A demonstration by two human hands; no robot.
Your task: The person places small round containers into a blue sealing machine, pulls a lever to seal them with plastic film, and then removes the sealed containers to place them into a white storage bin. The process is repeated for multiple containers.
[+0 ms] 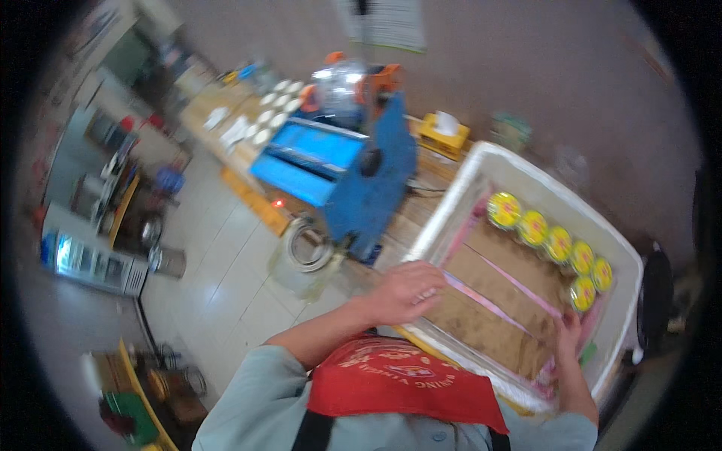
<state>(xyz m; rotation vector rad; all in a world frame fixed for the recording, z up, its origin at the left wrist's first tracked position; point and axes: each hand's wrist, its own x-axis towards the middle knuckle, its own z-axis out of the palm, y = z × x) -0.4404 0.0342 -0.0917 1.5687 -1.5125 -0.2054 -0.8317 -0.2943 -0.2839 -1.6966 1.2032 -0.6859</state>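
Note:
A white foam box stands before me, with cardboard covering its floor. Along its far and right walls, several round cups with yellow printed tops sit in a row. One more such cup stands just inside that row. My right hand reaches into the box, its fingertips close to this cup; blur hides whether they touch it. Pink strips cross the cardboard. My left hand is at the box's near left rim, fingers bent, and its grip is unclear.
A blue machine carrying a roll of clear film stands left of the box. Beyond it are several pale round items and white cloths. A yellow tissue holder sits behind. A clear container is below the table edge.

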